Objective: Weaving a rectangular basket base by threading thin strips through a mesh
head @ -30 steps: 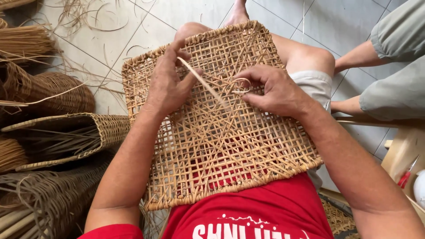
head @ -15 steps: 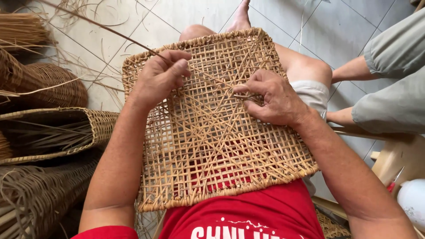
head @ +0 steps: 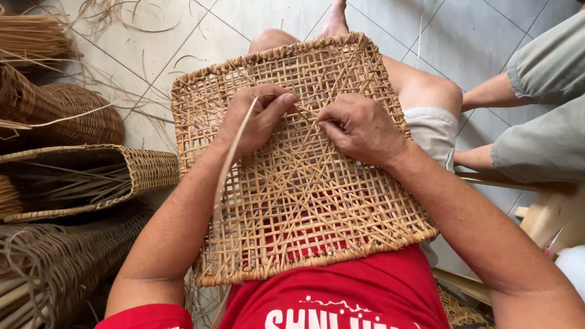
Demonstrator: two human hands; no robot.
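— Hands first: where do yours sit?
— Your left hand [head: 259, 119] lies knuckles-up on the woven cane panel [head: 298, 183], fingers curled and pinching a cane strip [head: 228, 164] that trails along your forearm. Your right hand [head: 359, 128] presses beside it, fingertips pinched at the weave.
— And the panel?
— It rests tilted across your lap, over your knees.

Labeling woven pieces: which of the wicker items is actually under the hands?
The flat square cane panel on the person's lap; left hand and right hand rest on it. The rounded baskets lie untouched on the floor, left.
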